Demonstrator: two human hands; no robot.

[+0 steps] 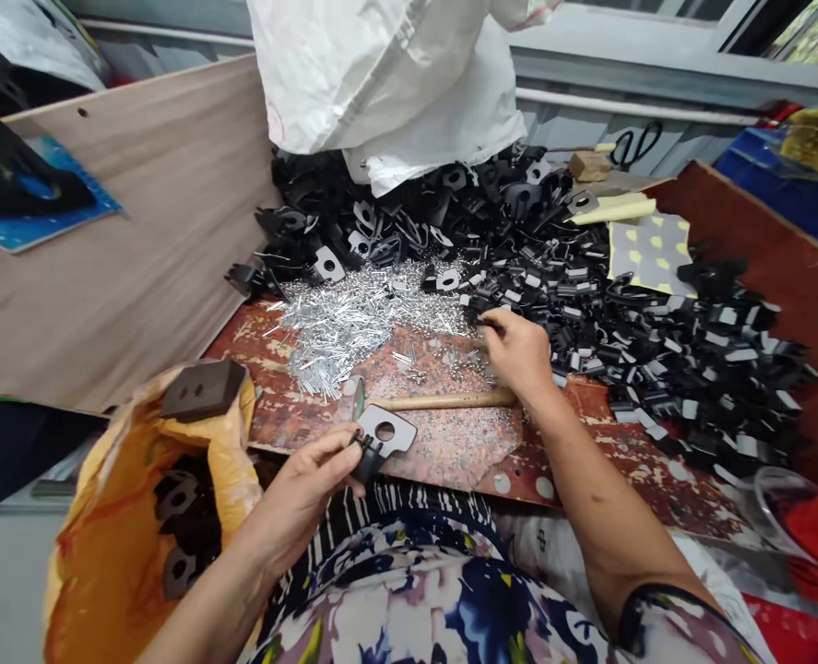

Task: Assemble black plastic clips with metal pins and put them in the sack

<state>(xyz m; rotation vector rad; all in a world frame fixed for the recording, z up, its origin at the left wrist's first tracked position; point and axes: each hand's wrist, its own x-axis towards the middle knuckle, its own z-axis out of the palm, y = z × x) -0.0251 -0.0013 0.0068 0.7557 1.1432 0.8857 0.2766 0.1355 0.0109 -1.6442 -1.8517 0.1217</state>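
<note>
My left hand [308, 484] is closed on a black plastic bracket [381, 438] with a round hole, held just above the near edge of the worn table [630, 452]. My right hand [515, 350] reaches forward to the edge of a big heap of black plastic parts [588, 277], its fingers pinched on a small black piece there. Between the hands lies a hammer [443, 400] with a wooden handle. A pile of small silvery metal pins [353, 323] spreads beyond the hammer.
An orange-yellow sack [114, 544] at my left holds finished black pieces. A white woven bag [387, 83] hangs over the heap. A plywood board [138, 231] stands on the left, a brown board [788, 267] on the right. Scissors [634, 143] lie at the back.
</note>
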